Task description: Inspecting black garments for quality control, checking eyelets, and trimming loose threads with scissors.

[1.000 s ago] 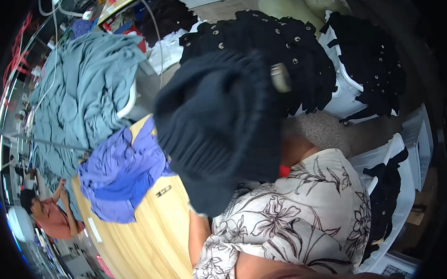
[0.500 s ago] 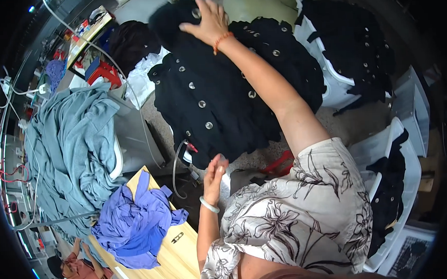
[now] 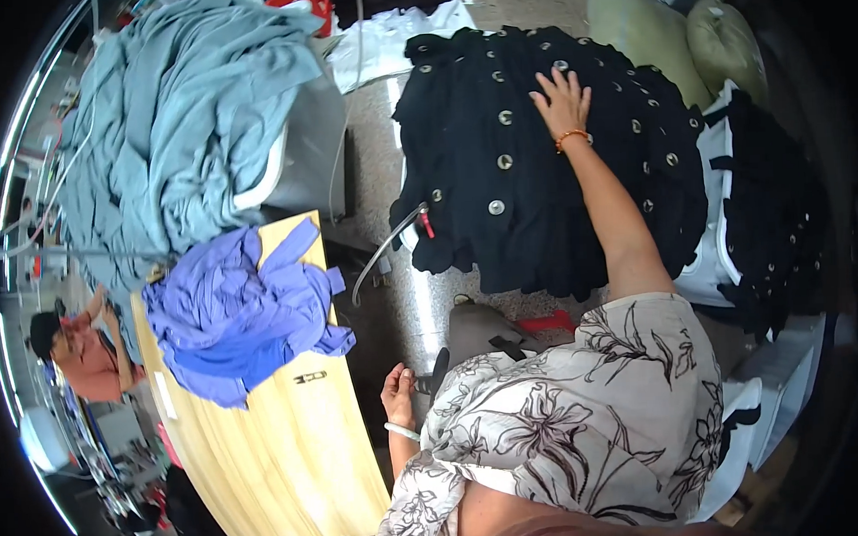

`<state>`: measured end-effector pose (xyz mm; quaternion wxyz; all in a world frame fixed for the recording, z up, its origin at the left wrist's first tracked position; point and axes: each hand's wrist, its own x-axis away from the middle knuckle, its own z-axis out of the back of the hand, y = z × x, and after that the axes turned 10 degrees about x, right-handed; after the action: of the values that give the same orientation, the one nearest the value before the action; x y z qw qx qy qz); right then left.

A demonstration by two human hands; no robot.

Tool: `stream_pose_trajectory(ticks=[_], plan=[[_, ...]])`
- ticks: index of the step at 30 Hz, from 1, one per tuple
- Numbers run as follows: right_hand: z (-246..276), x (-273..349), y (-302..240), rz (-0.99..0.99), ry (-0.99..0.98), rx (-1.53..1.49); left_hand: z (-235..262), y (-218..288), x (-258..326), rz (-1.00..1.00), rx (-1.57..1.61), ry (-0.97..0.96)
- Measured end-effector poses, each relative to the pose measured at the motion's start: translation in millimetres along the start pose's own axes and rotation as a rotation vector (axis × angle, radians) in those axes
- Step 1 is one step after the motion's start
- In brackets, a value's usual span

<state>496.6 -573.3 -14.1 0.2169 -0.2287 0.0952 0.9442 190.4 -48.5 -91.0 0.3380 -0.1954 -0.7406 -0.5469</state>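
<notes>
- The right hand lies flat, fingers spread and gripping nothing, on top of a pile of black garments studded with round metal buttons; the pile sits far and right of the person.
- An orange cord circles the right wrist, and the bare forearm runs from the floral sleeve out to the pile.
- The left hand hangs low near the body, loosely curled beside a dark handle-like object; whether it grips that object I cannot tell. A pale bangle sits on that wrist.
- To do this pressing well, I would keep the palm broad and centred on the pile so the top garment lies smooth, and keep the fingers off the buttons so nothing snags.
- A grey hose curves up at the near left edge of the black pile, with a small red tag beside it; a sliding layer could catch there, so the cloth is best kept off it.
- Left of the person is a yellow wooden table carrying a heap of purple cloth.
- Farther left and far, a large mound of grey-blue cloth is heaped up.
- More black and white garments lie at the right edge.
- Another person in a red top is at the far left rim.
</notes>
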Motion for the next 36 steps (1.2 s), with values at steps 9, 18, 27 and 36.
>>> stream_pose_trajectory(ticks=[9,18,27,36], plan=[[21.4,4.0,-10.1,-0.021,-0.241,-0.099,41.5,-40.2,14.3,-0.119,-0.210,-0.137],[78.5,5.7,51.4,-0.013,-0.115,-0.117,-16.1,35.4,-12.4,-0.340,-0.238,-0.280],[58.6,-7.6,152.8,-0.204,-0.216,-0.116,-286.0,156.1,-60.7,-1.060,-0.599,-0.686],[35.6,37.8,51.3,-0.339,-0.065,-0.246,-460.4,139.1,-176.5,-1.387,-1.033,-0.288]])
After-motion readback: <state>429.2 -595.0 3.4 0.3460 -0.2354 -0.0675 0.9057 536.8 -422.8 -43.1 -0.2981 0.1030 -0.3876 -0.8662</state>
